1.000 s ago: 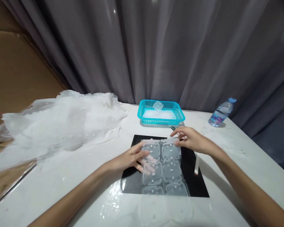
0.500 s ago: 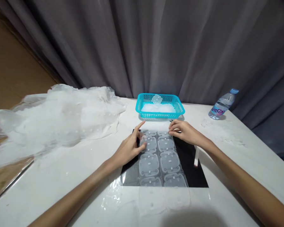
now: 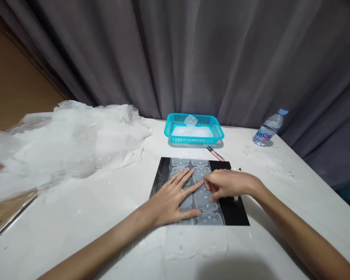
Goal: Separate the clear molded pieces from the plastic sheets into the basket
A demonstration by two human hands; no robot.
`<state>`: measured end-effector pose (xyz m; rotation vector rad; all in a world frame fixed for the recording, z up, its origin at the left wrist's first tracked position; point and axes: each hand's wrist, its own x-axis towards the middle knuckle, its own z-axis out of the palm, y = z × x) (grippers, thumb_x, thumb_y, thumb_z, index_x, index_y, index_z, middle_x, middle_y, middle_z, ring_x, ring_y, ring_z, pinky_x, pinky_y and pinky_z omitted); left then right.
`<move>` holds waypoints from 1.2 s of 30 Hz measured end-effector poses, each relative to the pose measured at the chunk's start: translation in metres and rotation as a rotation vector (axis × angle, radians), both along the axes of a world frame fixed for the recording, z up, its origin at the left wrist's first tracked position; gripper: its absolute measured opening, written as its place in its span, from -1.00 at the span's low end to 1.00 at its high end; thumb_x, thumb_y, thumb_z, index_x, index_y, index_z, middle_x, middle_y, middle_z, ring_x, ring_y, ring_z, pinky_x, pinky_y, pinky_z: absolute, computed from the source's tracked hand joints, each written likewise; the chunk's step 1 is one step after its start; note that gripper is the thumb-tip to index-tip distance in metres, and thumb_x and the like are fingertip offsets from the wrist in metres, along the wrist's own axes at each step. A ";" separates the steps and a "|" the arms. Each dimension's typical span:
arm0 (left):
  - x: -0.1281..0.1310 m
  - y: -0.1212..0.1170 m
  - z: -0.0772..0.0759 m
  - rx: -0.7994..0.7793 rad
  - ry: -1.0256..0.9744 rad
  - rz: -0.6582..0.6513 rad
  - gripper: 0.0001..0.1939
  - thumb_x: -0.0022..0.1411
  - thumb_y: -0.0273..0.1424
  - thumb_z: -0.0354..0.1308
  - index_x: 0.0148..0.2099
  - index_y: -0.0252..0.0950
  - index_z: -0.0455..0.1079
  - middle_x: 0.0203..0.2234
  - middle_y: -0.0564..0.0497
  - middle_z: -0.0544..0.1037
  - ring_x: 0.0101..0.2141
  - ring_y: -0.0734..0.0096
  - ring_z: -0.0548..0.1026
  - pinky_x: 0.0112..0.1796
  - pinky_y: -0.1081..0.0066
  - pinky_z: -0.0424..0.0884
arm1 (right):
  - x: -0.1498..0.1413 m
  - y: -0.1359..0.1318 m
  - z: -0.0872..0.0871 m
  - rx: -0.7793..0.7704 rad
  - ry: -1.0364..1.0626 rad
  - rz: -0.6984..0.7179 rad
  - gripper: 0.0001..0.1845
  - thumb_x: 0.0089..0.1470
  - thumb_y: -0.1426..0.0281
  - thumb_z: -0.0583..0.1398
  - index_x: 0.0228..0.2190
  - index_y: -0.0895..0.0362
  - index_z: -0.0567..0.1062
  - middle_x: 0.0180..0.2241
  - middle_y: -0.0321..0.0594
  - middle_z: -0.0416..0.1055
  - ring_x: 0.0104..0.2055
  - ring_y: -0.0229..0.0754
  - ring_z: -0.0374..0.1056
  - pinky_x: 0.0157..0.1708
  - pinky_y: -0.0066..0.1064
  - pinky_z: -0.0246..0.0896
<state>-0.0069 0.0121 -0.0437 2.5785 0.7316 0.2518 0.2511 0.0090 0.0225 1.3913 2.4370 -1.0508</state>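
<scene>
At the near side, a translucent sheet of rounded square cells [image 3: 205, 200], set in two columns, runs past the front edge of a black panel [image 3: 236, 214] onto the white table [image 3: 90, 217]. The rest of it lies on the panel, where the cells show grey.

The left hand [image 3: 175, 196] lies palm down across the left column, fingers spread wide, the index fingertip reaching the right column; it grasps nothing. Half a second ago it was arched at the sheet's left edge, thumb and index finger parted. The right hand [image 3: 229, 182] has come nearer from the sheet's far right corner and now sits over the right column, fingers curled in a narrow grip, fingertips at the sheet; whether they pinch it, I cannot tell. Its wrist now hides most of a white stick [image 3: 236, 198] that showed more fully before.

Beyond the panel, pink-handled snips [image 3: 216, 154], earlier mostly covered by the right hand, lie in full view. Behind them the turquoise basket [image 3: 194, 141] keeps its place, holding white pieces [image 3: 192, 132]. To its right stands a water bottle [image 3: 270, 129]; to the left spreads a white heap [image 3: 76, 140]. A grey curtain [image 3: 192, 58] hangs behind.
</scene>
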 end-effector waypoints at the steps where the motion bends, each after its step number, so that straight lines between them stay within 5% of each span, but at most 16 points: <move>1: -0.001 -0.001 0.001 0.008 0.007 -0.011 -0.12 0.34 0.16 0.13 0.54 -0.02 0.01 0.55 -0.16 -0.17 0.48 -0.30 -0.11 0.37 -0.26 -0.07 | -0.003 -0.001 0.000 0.023 -0.026 -0.007 -0.70 0.02 0.34 0.46 -0.32 0.10 0.46 -0.40 -0.31 0.41 -0.28 -0.12 0.36 -0.40 -0.42 0.09; 7: -0.010 -0.014 0.008 0.009 0.011 -0.071 -0.20 0.37 0.10 0.16 0.53 0.14 -0.01 0.55 -0.09 -0.22 0.46 -0.40 -0.07 0.33 -0.35 0.02 | 0.019 -0.004 0.005 -0.122 0.038 -0.007 -0.88 0.08 0.45 0.35 -0.32 0.09 0.51 -0.43 -0.33 0.45 -0.33 -0.17 0.41 -0.38 -0.44 0.15; 11: -0.015 -0.023 0.010 0.006 0.018 -0.084 -0.20 0.37 0.10 0.16 0.52 0.21 -0.04 0.55 -0.03 -0.26 0.46 -0.42 -0.08 0.32 -0.35 0.04 | 0.077 -0.012 -0.004 0.216 -0.091 -0.219 -0.65 -0.05 0.69 0.18 -0.26 0.08 0.50 -0.20 -0.22 0.42 -0.18 -0.13 0.39 -0.23 -0.39 0.20; 16: -0.019 -0.031 0.016 -0.020 0.051 -0.108 -0.18 0.32 0.14 0.19 0.51 0.22 0.00 0.54 -0.05 -0.17 0.44 -0.44 -0.03 0.30 -0.34 0.11 | 0.118 -0.012 -0.019 0.128 0.103 -0.220 -0.73 0.08 0.52 0.18 -0.15 0.07 0.49 -0.09 -0.18 0.34 -0.08 -0.08 0.33 -0.07 -0.29 0.26; 20: -0.011 -0.027 0.027 -0.047 0.077 -0.047 -0.25 0.37 0.13 0.12 0.50 0.18 0.07 0.51 -0.11 0.05 0.42 -0.34 0.10 0.29 -0.28 0.15 | 0.116 -0.011 -0.026 0.130 0.130 -0.200 -0.88 0.23 0.31 0.18 -0.23 0.09 0.44 -0.14 -0.18 0.33 -0.11 -0.09 0.30 -0.08 -0.27 0.24; 25: 0.020 0.009 0.029 0.005 -0.110 0.145 -0.46 0.50 -0.05 0.03 0.38 -0.18 0.33 0.25 -0.22 0.43 0.27 -0.10 0.33 0.29 -0.09 0.21 | 0.110 -0.022 -0.025 0.209 0.084 -0.258 -0.83 0.35 0.26 0.10 -0.29 0.05 0.36 -0.32 -0.28 0.35 -0.29 -0.15 0.28 -0.26 -0.33 0.18; 28: 0.037 0.034 0.019 -0.025 -0.171 0.087 -0.45 0.44 -0.05 0.14 0.34 -0.20 0.36 0.28 -0.22 0.43 0.27 -0.10 0.36 0.30 -0.07 0.20 | 0.102 -0.027 -0.020 0.392 0.154 -0.380 -0.81 0.43 0.20 0.03 -0.19 0.02 0.34 -0.36 -0.31 0.41 -0.38 -0.17 0.29 -0.30 -0.33 0.17; 32: 0.042 0.046 0.002 -0.063 -0.169 0.059 -0.40 0.39 -0.01 0.19 0.36 -0.14 0.36 0.36 -0.15 0.37 0.32 -0.10 0.33 0.35 -0.09 0.11 | 0.079 -0.029 -0.015 0.614 0.405 -0.499 -0.72 0.34 0.10 0.20 -0.23 0.06 0.41 -0.35 -0.25 0.47 -0.36 -0.16 0.37 -0.29 -0.33 0.27; 36: 0.038 0.044 -0.004 -0.062 -0.162 0.081 -0.35 0.40 0.02 0.17 0.42 -0.08 0.28 0.42 -0.10 0.28 0.36 -0.08 0.29 0.36 -0.06 0.10 | 0.052 -0.030 -0.023 0.567 0.595 -0.494 -0.61 0.43 0.12 0.07 -0.27 0.08 0.54 -0.31 -0.21 0.48 -0.36 -0.20 0.42 -0.26 -0.34 0.38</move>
